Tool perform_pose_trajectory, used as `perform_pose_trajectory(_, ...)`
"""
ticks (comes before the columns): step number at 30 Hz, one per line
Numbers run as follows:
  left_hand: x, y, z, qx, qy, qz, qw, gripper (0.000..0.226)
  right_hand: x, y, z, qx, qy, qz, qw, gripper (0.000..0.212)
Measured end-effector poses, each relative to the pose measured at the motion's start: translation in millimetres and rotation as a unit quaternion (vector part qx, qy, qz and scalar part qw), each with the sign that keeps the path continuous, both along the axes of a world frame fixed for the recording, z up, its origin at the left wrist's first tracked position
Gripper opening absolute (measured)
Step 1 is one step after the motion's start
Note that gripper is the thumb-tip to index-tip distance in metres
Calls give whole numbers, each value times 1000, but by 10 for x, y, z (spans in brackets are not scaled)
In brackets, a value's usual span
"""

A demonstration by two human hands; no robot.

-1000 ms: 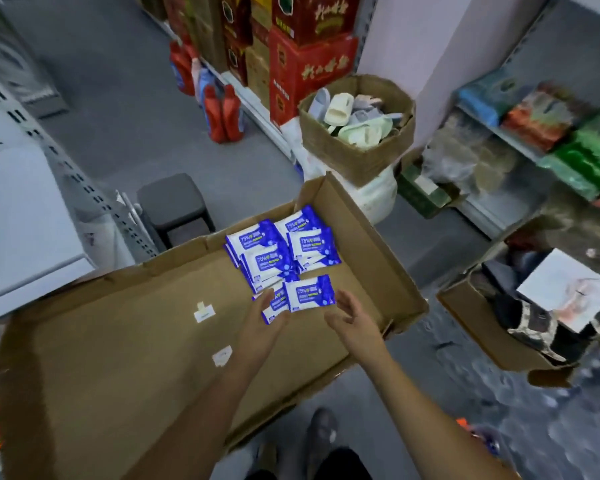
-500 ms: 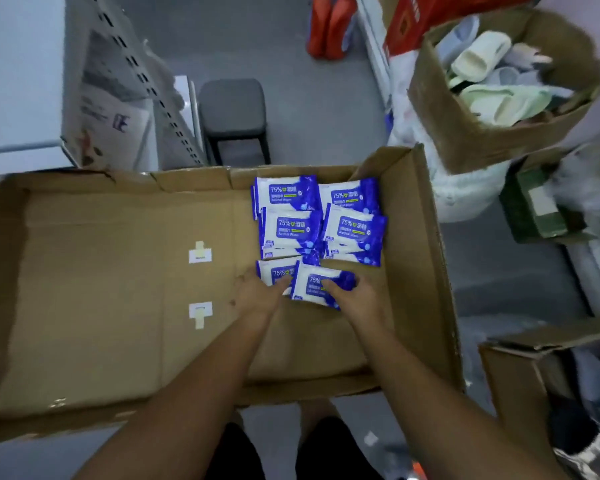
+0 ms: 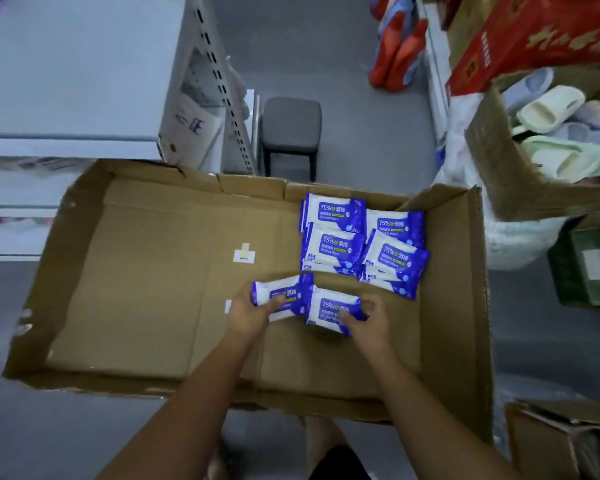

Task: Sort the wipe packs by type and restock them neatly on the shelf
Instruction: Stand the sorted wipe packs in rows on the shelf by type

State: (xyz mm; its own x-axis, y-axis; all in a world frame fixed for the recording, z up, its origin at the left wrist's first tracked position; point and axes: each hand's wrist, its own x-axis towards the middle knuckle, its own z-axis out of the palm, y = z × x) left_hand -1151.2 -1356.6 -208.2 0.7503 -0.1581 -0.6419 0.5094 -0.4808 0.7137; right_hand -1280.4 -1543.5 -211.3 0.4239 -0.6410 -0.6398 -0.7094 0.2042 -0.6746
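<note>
A blue-and-white wipe pack (image 3: 286, 293) is gripped by the left hand (image 3: 252, 315), the fingers curled over its near edge. A second pack (image 3: 329, 305) is held at its right end by the right hand (image 3: 369, 318), fingers bent round it. The two are set side by side, touching, near the middle of a wide cardboard box (image 3: 153, 271). Whether they are lifted off the cardboard cannot be told. Stacked packs (image 3: 361, 244) of the same print are seen in the box's far right corner. A white shelf (image 3: 66, 81), a grey stool (image 3: 290, 126) and a box of slippers (image 3: 499, 181) are placed beyond.
</note>
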Motion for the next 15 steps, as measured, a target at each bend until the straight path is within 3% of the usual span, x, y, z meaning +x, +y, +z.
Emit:
perform_pose_trajectory(3,12,512,275,-18,-30,32,999,17,20,221,223,60,-46,-18,997,48)
perform_pose_trajectory(5,26,874,421,-25,-55,62,996,9,78,419,413,93,-74,-9,993,33)
perform_pose_trajectory(8,70,1453,582,-45,-53,99,993,19,183,790,685,128,-115,4,985,15)
perform_pose_trajectory(15,117,2809,1269,-136,-67,130,980,13,571,1976,1377,131,-172,64,974,18)
